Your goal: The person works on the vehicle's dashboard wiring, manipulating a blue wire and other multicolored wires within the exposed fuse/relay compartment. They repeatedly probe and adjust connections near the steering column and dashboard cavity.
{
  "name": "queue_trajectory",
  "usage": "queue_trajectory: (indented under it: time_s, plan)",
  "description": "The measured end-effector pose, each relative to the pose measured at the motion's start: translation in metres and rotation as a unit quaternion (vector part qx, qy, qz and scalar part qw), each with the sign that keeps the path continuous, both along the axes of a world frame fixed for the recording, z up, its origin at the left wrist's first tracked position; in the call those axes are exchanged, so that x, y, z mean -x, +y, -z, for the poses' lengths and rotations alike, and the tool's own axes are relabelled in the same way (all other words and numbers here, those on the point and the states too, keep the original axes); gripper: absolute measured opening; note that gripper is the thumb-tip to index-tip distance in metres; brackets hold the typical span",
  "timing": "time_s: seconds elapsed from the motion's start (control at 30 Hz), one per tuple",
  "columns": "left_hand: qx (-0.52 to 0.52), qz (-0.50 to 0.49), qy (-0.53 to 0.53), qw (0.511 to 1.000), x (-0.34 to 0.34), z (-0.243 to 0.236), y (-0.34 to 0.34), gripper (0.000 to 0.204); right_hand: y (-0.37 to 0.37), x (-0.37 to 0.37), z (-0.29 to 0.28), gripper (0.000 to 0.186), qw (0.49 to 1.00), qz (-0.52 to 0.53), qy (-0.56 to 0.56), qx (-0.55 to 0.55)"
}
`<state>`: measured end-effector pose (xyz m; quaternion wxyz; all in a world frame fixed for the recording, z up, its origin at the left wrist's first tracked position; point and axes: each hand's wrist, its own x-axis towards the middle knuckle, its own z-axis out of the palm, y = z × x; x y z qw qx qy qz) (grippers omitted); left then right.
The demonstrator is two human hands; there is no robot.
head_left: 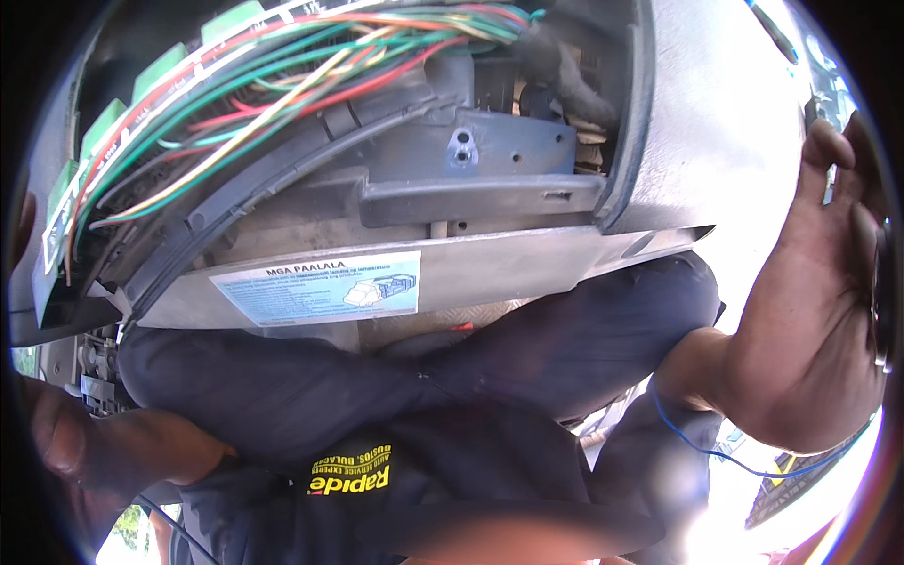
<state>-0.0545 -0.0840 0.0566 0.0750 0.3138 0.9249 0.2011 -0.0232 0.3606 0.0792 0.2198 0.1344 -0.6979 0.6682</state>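
Note:
My right hand point(800, 311) is raised at the right edge, palm and wrist showing. Its thumb and a bent finger point upward with a small gap between them, while the other fingers run out of the picture. A dark thing with a shiny rim point(883, 311) lies against the palm side; whether the hand grips it I cannot tell. At the lower left edge is my left hand point(61, 447), shadowed and mostly cut off, its grip hidden. A thin blue cable point(744, 463) hangs by the right wrist, and a darker cable point(179, 527) by the left one.
Ahead is an opened vehicle dashboard with a bundle of coloured wires point(311, 71) and green connectors point(158, 71) along a curved black frame. A blue metal bracket point(490, 146) sits behind a grey panel point(508, 268) with a label sheet point(315, 287). My dark-trousered legs point(584, 330) are folded below.

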Motion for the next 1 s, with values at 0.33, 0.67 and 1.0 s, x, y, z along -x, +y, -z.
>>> queue_trajectory:
  time_s: [0.33,0.67,1.0]
  plan:
    - [-0.020,-0.026,0.019,0.999,-0.004,0.003,0.000,0.024,-0.002,-0.011,-0.003,0.027,0.995,-0.046,0.075,-0.044]
    - [-0.033,-0.030,0.071,0.997,0.002,0.008,0.002,0.020,-0.009,-0.004,0.034,0.027,0.989,-0.024,0.107,-0.097]
    - [-0.112,-0.071,0.210,0.969,0.011,0.028,0.009,0.017,-0.007,-0.023,0.075,0.027,0.944,0.086,0.274,-0.163]
